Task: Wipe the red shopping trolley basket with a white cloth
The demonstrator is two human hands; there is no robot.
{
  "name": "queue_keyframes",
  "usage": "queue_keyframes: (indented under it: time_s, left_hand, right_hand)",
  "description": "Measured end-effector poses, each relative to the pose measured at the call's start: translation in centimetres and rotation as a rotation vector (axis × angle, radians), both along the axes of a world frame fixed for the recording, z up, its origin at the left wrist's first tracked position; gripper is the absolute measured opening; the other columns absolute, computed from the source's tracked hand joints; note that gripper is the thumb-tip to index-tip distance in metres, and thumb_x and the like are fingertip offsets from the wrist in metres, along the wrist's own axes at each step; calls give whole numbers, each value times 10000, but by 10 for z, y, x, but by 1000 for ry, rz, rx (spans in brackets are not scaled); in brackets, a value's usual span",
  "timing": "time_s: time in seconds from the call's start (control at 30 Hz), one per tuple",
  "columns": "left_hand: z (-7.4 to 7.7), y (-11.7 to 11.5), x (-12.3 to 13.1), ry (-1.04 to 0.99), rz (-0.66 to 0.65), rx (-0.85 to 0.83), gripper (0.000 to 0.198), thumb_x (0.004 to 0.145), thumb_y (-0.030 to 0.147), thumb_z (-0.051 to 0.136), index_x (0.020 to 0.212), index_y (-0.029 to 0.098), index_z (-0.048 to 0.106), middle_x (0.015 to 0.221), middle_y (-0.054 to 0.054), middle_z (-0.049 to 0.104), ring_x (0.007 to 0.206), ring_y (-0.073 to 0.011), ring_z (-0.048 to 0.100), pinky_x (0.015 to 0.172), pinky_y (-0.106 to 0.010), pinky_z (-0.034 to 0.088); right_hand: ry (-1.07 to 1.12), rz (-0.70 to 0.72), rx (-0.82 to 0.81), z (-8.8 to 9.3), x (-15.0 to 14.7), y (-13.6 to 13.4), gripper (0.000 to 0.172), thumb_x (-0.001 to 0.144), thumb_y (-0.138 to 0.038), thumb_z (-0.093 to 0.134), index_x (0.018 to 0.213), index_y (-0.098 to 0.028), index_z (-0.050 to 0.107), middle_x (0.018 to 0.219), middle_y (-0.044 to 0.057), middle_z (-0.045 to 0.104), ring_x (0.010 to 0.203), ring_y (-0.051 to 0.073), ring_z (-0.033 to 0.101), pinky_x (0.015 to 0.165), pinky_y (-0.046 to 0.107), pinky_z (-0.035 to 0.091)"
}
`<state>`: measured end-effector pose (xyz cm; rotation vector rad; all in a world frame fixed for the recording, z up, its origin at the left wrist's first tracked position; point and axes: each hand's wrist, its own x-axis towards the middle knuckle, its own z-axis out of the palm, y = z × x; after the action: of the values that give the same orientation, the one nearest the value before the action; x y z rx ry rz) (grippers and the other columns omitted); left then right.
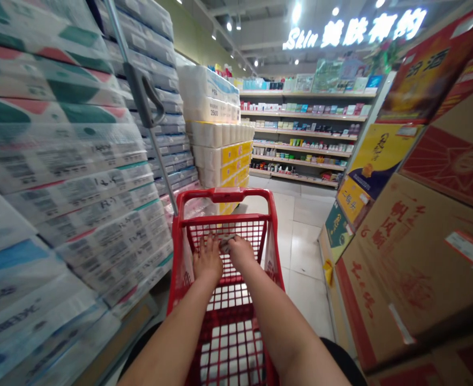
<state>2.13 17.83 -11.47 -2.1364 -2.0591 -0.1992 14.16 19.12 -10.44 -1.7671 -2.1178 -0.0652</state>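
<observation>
A red plastic rolling shopping basket (275, 236) with mesh walls stands right in front of me, and both my forearms reach down into it. Against its far mesh wall lies my left hand (208, 260), its fingers extended and somewhat apart. Beside it, my right hand (241, 253) has its fingers curled around a small greyish, crumpled item (227, 244). What that item is I cannot make out; it lies between the two hands, near the left fingertips. A metal pole with a grey pull handle (142, 96) rises from the basket's left side.
Tall stacks of wrapped tissue packs (71, 134) line the left, with toilet roll packs (216, 107) farther on. Cardboard cartons (413, 257) are piled close on the right. Tiled floor (306, 246) runs ahead to shelves (300, 115) of small boxes and bottles.
</observation>
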Motion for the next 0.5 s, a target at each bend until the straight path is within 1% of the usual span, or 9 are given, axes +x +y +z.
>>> queue_keyframes:
  time_s: [0.07,0.17,0.23,0.33,0.4,0.5]
  left_hand:
    - [3,-1,0,-22,9,15,597,855,194,401,1447,162,330,1575,-123,207,1424,-270,250,1031,-413,385]
    - [8,-1,-2,-21,-3,36,525,856,207,406,1373,120,414,1528,-173,290,1397,-281,302,1005,-413,399]
    - [10,1,-5,-12,-18,40,484,850,210,411,1323,125,468,1523,-172,300,1401,-289,287,1010,-436,388]
    - [10,3,-8,-3,-34,18,428,850,217,404,1245,136,545,1536,-160,283,1412,-305,255,995,-473,390]
    - [11,3,-9,-4,-43,-1,416,852,219,395,1224,147,567,1541,-151,278,1417,-308,243,992,-491,388]
    - [13,3,-9,-14,-45,-34,425,853,222,394,1236,158,567,1548,-144,268,1427,-304,224,1009,-504,374]
  right_hand:
    - [-3,27,21,-1,-3,1,219,824,-134,526,987,-217,646,1038,44,648,944,195,584,817,288,402]
    - [-4,27,94,3,-3,1,249,856,-136,486,1045,-223,622,1111,47,627,1031,197,552,894,311,365]
    - [-26,-13,62,5,-2,2,253,838,-127,498,1042,-210,623,1117,61,622,1038,210,551,900,331,356]
    - [-67,-42,-35,6,0,2,220,799,-129,540,980,-199,643,1060,65,639,992,220,574,883,347,357]
    - [-73,-26,-23,5,-1,2,214,819,-142,525,988,-210,639,1075,59,638,1010,216,568,899,349,345]
    - [-69,-38,4,5,-2,3,242,842,-139,497,1038,-213,618,1132,66,621,1054,217,549,896,346,339]
